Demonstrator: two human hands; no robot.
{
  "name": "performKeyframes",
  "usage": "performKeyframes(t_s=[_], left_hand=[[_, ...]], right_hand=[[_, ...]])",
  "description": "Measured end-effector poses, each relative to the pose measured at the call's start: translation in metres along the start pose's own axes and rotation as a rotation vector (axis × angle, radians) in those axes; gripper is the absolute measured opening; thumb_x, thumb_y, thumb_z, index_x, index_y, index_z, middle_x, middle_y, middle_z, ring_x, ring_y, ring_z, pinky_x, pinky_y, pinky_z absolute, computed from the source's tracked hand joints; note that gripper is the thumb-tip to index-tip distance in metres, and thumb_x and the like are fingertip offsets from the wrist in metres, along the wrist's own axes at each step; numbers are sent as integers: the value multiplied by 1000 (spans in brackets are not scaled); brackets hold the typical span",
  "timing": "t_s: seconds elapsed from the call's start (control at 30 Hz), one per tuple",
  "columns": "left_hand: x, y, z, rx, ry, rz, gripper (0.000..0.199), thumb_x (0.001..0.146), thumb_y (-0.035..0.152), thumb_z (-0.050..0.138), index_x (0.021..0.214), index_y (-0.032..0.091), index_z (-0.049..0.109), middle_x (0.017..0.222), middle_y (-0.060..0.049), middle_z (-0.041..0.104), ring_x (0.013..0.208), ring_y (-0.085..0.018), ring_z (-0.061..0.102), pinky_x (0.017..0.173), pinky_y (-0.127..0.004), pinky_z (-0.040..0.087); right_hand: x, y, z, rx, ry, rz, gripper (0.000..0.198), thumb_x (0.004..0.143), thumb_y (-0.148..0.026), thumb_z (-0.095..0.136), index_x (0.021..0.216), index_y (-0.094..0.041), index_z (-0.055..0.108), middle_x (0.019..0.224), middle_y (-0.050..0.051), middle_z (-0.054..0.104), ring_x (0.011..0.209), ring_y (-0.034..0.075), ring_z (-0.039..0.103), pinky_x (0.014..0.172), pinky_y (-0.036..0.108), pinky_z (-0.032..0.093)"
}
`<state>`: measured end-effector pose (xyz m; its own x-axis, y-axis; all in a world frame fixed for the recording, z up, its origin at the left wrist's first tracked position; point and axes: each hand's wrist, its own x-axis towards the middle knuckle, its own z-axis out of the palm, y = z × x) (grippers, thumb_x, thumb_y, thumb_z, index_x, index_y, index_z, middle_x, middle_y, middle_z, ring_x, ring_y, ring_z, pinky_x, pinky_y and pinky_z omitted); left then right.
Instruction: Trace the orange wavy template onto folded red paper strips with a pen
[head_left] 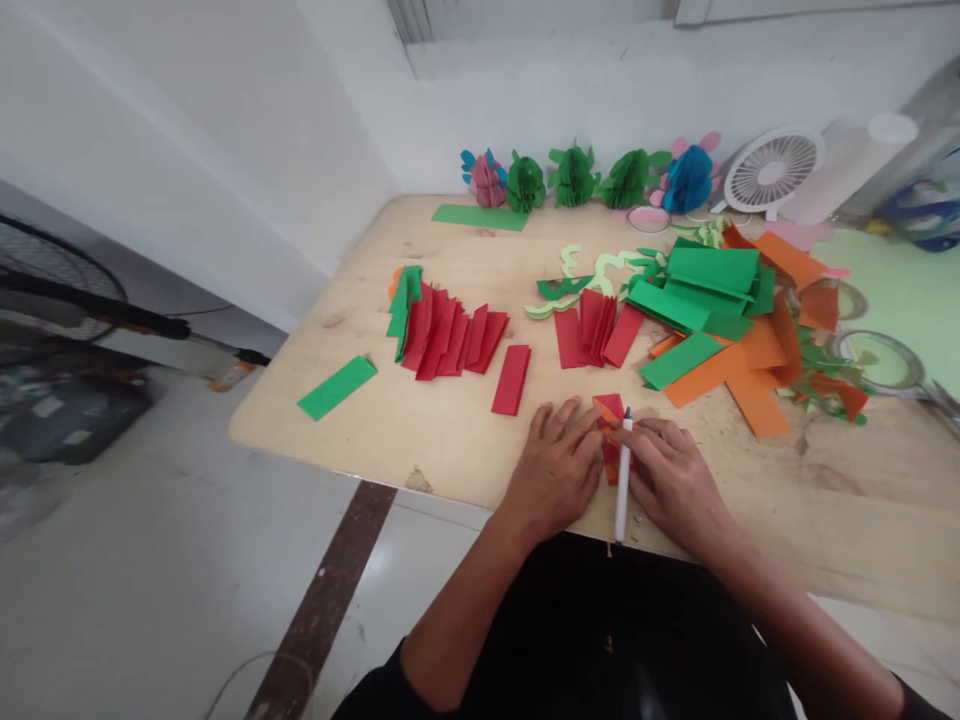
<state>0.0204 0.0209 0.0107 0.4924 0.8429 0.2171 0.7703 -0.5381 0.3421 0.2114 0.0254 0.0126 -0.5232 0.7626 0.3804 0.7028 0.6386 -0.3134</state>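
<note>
My left hand point(559, 462) lies over the left side of a small red folded paper strip point(609, 402), its fingers stretched out and its fingertips at the strip. An orange paper piece point(602, 411) shows on top of the red strip, partly covered by my fingers. My right hand point(673, 470) is at the strip's right side, fingers bent, with a white pen point(622, 490) between them. The pen's dark tip points away from me and its lower end reaches the table's front edge. Left of my hands lies a single red folded strip point(511, 380).
Red folded strips point(450, 335) stand in a row with green ones point(406, 305); more red strips point(592, 330) stand ahead. Green point(709, 275) and orange papers point(757, 400) pile at right, near tape rolls point(911, 362). Paper figures point(574, 175) and a white fan point(772, 172) line the wall.
</note>
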Motion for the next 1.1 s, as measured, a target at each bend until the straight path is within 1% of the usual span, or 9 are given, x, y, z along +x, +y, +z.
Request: performKeyframes(t_s=[0.23, 0.67, 0.9, 1.1], left_hand=[[1, 0, 1, 7, 8, 6, 27, 93, 23, 42, 113, 17, 57, 141, -8, 53, 137, -31, 38, 113, -57, 29], [1, 1, 2, 21, 24, -3, 26, 90, 21, 46, 112, 18, 58, 136, -10, 56, 135, -29, 41, 112, -57, 30], [0, 1, 3, 28, 25, -3, 25, 91, 21, 44, 112, 18, 57, 135, -9, 57, 135, -30, 41, 113, -56, 30], [1, 1, 2, 32, 30, -1, 25, 90, 21, 46, 111, 18, 58, 133, -9, 58, 133, -30, 42, 112, -56, 30]], right_hand=[[0, 0, 0, 14, -5, 2, 39, 89, -15, 52, 127, -22, 52, 104, 8, 69, 103, 27, 56, 83, 40, 44], [1, 0, 0, 18, 7, 13, 39, 89, -16, 50, 127, -23, 55, 103, 9, 71, 102, 27, 59, 81, 41, 47], [0, 1, 0, 12, 9, 4, 39, 89, -16, 52, 128, -22, 54, 103, 9, 71, 104, 27, 58, 82, 40, 47], [0, 1, 0, 7, 21, -2, 40, 89, -17, 52, 129, -22, 54, 103, 9, 71, 101, 26, 59, 81, 40, 48]])
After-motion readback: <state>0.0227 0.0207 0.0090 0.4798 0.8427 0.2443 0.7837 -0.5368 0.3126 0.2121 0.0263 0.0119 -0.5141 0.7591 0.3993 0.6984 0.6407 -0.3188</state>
